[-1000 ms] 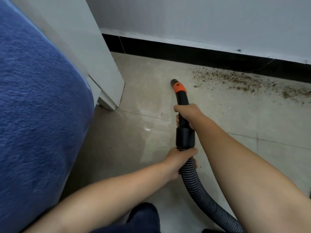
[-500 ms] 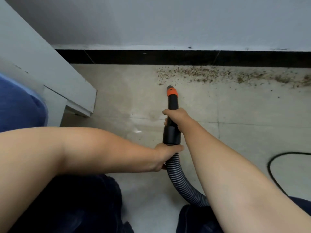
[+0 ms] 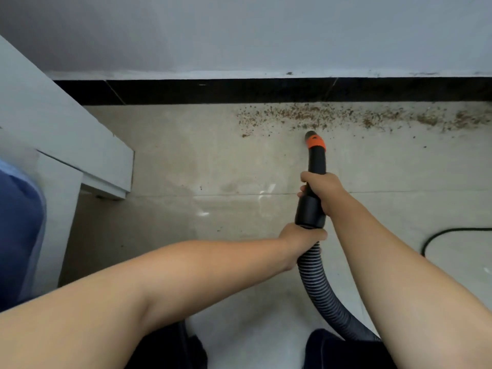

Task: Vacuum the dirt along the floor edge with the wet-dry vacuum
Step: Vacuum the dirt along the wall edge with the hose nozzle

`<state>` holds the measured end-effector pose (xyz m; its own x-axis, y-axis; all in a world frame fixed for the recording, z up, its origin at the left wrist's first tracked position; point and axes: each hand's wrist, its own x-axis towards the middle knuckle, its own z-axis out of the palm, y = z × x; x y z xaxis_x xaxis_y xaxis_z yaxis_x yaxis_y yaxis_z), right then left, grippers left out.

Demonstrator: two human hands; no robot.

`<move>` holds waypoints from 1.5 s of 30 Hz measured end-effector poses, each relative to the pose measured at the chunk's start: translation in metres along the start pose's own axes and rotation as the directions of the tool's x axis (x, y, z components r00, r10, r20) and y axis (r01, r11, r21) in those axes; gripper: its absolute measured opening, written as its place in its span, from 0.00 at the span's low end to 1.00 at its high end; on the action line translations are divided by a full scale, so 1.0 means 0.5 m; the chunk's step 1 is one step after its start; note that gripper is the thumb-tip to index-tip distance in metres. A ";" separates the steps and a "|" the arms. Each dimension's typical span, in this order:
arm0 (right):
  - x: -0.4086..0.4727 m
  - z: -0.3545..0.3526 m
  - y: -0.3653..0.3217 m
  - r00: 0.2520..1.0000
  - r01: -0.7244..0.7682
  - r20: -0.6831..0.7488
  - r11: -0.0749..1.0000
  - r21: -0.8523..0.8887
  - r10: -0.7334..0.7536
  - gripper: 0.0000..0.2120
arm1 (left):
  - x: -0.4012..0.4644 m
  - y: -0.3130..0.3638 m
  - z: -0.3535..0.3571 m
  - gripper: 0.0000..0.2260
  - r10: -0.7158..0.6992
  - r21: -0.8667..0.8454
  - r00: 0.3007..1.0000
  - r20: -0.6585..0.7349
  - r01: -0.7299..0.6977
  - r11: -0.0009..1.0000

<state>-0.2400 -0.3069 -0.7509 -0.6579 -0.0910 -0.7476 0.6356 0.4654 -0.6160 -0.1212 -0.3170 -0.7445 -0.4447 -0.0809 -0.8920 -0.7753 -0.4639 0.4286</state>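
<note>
Two hands: both wrapped round the vacuum
Right hand (image 3: 320, 191): grips the black nozzle (image 3: 316, 155)
Left hand (image 3: 300, 239): clasps the ribbed hose (image 3: 315, 283)
Nozzle tip: at the dirt (image 3: 372, 117) — along the black baseboard (image 3: 213, 91)

1. No text, label, brand, number or sign can be read anywhere.
2. The orange collar (image 3: 315, 142) on the nozzle, ahead of the right hand (image 3: 323, 191), carries a small dark mark, perhaps a logo, too blurred to read.
</note>
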 end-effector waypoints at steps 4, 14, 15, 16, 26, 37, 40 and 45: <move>-0.001 0.007 -0.025 0.993 0.011 0.119 0.994 -0.111 0.002 0.10 | 0.003 0.000 0.022 0.13 0.004 -0.110 0.999 -0.045 -0.009 0.994; -0.049 0.174 -0.024 0.944 0.052 0.331 0.985 -0.163 0.005 0.13 | -0.022 -0.023 -0.126 0.16 -0.036 -0.112 0.986 -0.160 0.018 0.994; -0.049 0.182 -0.026 0.946 0.049 0.324 0.988 -0.147 0.002 0.14 | -0.022 -0.018 -0.137 0.16 -0.037 -0.107 0.988 -0.150 0.021 0.994; -0.045 0.184 -0.025 0.951 0.044 0.309 0.991 -0.128 -0.002 0.14 | -0.023 -0.013 -0.144 0.16 -0.035 -0.100 0.990 -0.133 0.021 0.995; 0.015 0.068 -0.044 0.998 0.005 0.057 1.000 -0.007 -0.005 0.12 | 0.011 0.038 -0.064 0.11 -0.014 0.015 1.000 -0.002 0.014 1.000; -0.036 0.220 -0.055 0.936 0.052 0.351 0.988 -0.146 0.003 0.14 | 0.009 0.010 -0.176 0.17 -0.102 -0.120 0.989 -0.106 0.090 0.989; -0.019 0.215 -0.068 0.964 0.035 0.265 0.996 -0.083 -0.012 0.12 | 0.015 0.038 -0.193 0.18 -0.089 -0.041 0.995 -0.052 0.087 0.995; 0.029 0.146 -0.088 0.999 -0.003 0.052 1.000 0.000 0.003 0.13 | 0.022 0.094 -0.153 0.12 -0.044 0.090 0.999 0.033 0.041 0.995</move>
<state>-0.2483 -0.3928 -0.7528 -0.6340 -0.1356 -0.7614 0.6376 0.4656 -0.6138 -0.1283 -0.4072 -0.7454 -0.4247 -0.0316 -0.9048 -0.8300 -0.3854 0.4031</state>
